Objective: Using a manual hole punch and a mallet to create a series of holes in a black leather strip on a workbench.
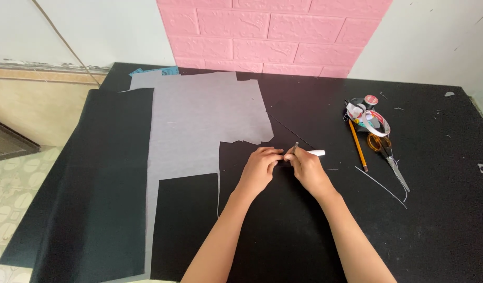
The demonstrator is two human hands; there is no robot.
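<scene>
Your left hand (259, 166) and right hand (304, 169) meet fingertip to fingertip over the black fabric sheet (273, 230) on the black table (440, 220). Your right grip is closed on a thin white marker pen (313, 153), its dark tip toward the left fingers; the left grip pinches at that tip. A pale grey pattern paper (199, 120) lies just left, orange-handled scissors (388, 154) and a yellow pencil (357, 145) to the right.

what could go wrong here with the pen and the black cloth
The right hand holds a white pen right over the black cloth, and the left hand pinches at its tip, so ink could smear on fingers or cloth. The scissors lie close to the right forearm and might get knocked.
</scene>
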